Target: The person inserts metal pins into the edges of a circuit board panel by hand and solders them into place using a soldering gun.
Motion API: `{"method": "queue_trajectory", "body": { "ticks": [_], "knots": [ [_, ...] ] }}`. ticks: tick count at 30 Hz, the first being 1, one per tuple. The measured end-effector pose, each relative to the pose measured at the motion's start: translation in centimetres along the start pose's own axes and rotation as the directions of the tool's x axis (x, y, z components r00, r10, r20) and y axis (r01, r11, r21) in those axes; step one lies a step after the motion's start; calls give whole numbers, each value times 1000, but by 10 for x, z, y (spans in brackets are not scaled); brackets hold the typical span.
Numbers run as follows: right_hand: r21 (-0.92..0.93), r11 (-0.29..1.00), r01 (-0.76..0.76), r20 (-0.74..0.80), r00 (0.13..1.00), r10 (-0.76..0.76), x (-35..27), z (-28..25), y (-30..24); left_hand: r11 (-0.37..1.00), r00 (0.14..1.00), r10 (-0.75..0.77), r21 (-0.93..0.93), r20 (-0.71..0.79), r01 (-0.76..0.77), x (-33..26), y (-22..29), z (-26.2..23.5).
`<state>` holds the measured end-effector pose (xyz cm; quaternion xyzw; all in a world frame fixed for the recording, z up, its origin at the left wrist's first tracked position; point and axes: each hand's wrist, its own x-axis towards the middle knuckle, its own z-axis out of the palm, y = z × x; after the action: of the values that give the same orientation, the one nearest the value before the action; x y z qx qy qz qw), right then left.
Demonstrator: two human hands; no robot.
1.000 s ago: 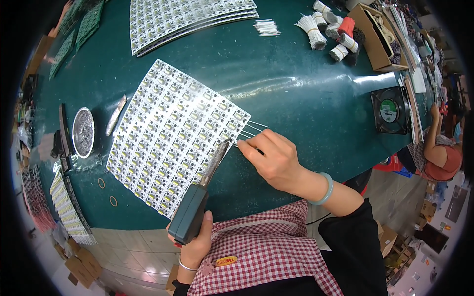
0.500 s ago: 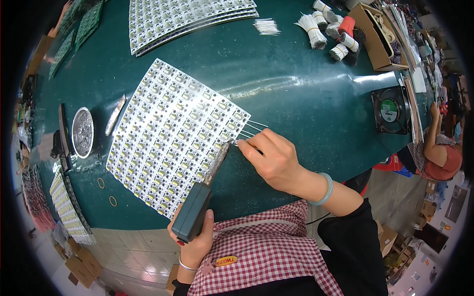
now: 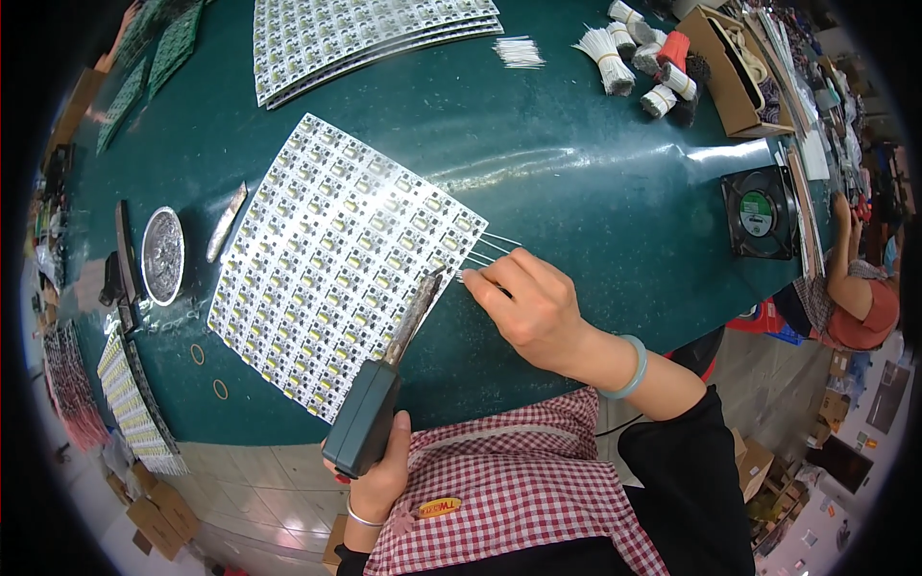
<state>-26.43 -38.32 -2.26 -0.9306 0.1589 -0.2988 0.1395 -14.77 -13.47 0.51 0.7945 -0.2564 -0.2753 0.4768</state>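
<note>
My left hand (image 3: 376, 477) grips the dark handle of a soldering iron (image 3: 384, 384). Its metal tip reaches up to the right edge of a white panel of small circuit boards (image 3: 336, 259) lying on the green table. My right hand (image 3: 534, 309) pinches a thin white wire (image 3: 468, 276) against that same edge, right beside the tip. Three more white wires (image 3: 499, 243) stick out from the panel's edge just above my fingers.
Stacked white panels (image 3: 365, 34) lie at the far edge. Bundles of white wires (image 3: 629, 53) and a cardboard box (image 3: 735, 72) sit far right. A black fan (image 3: 759, 213) stands right. A round tin (image 3: 162, 254) and an iron stand are left. Another person (image 3: 860, 302) sits at right.
</note>
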Motion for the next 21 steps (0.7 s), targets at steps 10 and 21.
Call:
{"method": "queue_trajectory", "body": {
  "ticks": [10, 21],
  "knots": [
    [18, 999, -29, -46, 998, 30, -6, -21, -13, 999, 999, 32, 36, -2, -32, 4, 6, -4],
    [31, 999, -12, -28, 1000, 13, -1, 3, -7, 1000, 1000, 11, -8, 14, -11, 5, 12, -5]
  ]
}}
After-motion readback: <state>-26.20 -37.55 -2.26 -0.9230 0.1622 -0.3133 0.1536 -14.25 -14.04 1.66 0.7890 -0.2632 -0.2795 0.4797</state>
